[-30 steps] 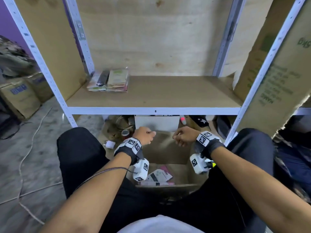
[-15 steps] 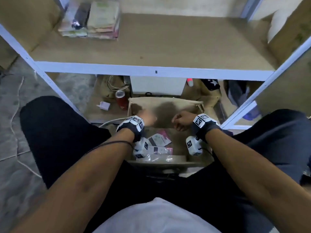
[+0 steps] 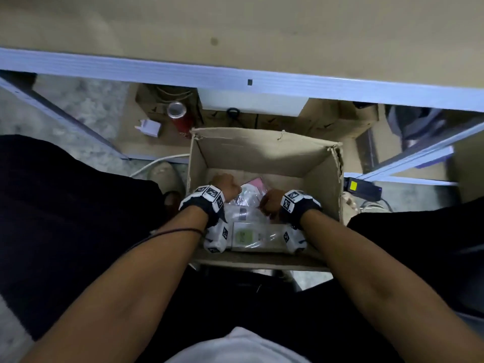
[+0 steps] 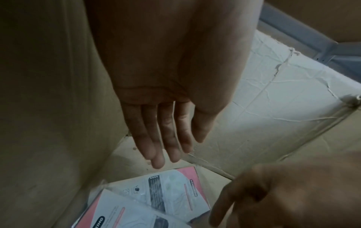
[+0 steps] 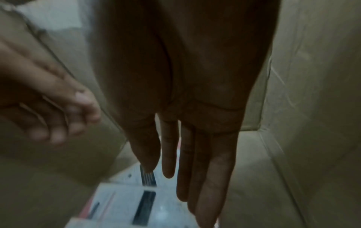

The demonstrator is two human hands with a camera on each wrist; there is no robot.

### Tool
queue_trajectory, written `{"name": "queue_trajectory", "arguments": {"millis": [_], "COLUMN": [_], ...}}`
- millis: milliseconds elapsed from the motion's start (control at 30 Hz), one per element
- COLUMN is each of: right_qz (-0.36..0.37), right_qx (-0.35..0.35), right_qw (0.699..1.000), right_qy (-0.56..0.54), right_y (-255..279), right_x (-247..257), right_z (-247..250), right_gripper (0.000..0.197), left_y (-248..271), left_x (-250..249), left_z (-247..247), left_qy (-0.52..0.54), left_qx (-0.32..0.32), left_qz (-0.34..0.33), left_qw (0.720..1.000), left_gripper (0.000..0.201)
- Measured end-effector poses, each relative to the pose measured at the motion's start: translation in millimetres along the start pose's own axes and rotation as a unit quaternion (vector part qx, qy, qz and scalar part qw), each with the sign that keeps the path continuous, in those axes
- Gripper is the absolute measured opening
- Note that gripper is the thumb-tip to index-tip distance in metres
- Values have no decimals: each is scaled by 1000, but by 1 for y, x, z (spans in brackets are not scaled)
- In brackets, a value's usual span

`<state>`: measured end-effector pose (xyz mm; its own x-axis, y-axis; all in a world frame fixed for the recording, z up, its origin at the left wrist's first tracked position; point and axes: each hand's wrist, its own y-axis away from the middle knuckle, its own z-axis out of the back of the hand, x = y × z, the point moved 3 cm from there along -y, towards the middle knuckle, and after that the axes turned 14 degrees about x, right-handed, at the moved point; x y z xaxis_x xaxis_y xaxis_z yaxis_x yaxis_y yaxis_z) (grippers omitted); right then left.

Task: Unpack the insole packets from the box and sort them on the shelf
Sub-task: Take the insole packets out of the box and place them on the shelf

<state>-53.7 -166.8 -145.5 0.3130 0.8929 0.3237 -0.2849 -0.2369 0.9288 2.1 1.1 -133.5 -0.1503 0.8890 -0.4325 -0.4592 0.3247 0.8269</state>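
An open cardboard box (image 3: 264, 150) stands on the floor between my knees, with several clear-wrapped insole packets (image 3: 251, 234) lying inside, some pink and white (image 4: 156, 197). Both hands reach down into it. My left hand (image 3: 226, 186) hangs over the packets with straight fingers (image 4: 156, 146), holding nothing. My right hand (image 3: 269, 203) also points down with straight fingers (image 5: 195, 169) just above a white packet (image 5: 136, 200), and I cannot tell if it touches. In the head view the fingertips are hidden behind the hands.
The wooden shelf board (image 3: 235, 30) with its white front rail (image 3: 235, 79) runs across the top. Under it lie a red can (image 3: 180, 116), a white charger (image 3: 149, 127), a white box (image 3: 251, 103) and cables. My black-clad knees (image 3: 65, 205) flank the box.
My head has tilted down, so the stacked packets on the shelf have left view. Both hands have dropped from the box's far rim down into the box, fingers now straightened.
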Motion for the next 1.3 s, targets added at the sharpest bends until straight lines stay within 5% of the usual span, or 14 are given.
{"name": "queue_trajectory", "arguments": {"millis": [267, 633, 700, 867, 1000, 1100, 1300], "right_qz": [-39, -66, -75, -45, -40, -73, -29], "right_qx": [31, 73, 85, 40, 43, 69, 55], "right_qw": [994, 985, 976, 984, 982, 979, 987], "right_qy": [99, 141, 184, 167, 178, 178, 148], "right_y": [-26, -32, -33, -40, -46, -45, -42], "right_x": [-23, -18, -12, 7, 14, 16, 8], "right_z": [-30, -36, -37, -32, -37, -39, -36], "right_gripper": [90, 119, 114, 47, 65, 68, 62], "left_y": [-6, -6, -6, -7, -8, -10, -33], "left_x": [6, -14, -21, -23, -15, -10, -2], "left_z": [-1, 2, 2, -4, -10, -11, -23], "left_qy": [-55, -99, -100, -107, -136, -132, -136], "left_qx": [-16, -41, -53, -59, -51, -32, 16], "left_qz": [6, -4, -10, -9, 6, 15, 38], "left_qw": [998, 994, 993, 992, 989, 991, 990], "left_gripper": [32, 34, 33, 29, 32, 31, 33]}}
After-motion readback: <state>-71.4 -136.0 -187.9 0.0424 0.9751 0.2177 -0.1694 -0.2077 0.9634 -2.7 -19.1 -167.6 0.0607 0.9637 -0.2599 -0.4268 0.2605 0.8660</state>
